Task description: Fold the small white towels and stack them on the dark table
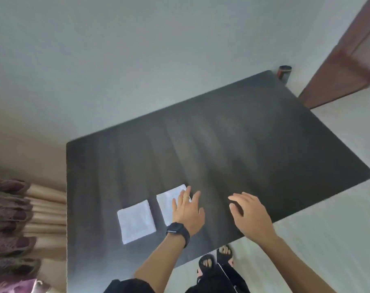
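Left hand [187, 210] spread flat over right towel [168, 200], nothing gripped; right hand [249, 214] loose-fingered, empty, above counter [243, 144]. Towel should be lifted by both edges, squared onto left towel [136, 222].

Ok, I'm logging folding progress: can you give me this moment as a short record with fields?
towels: two small white square cloth towels, folded, flat
left towel: lies alone, untouched
right towel: beside it, gap between, partly under left hand
stacked: no
left hand: fingers straight, black wristwatch
right hand: relaxed, empty, above dark wood-grain table
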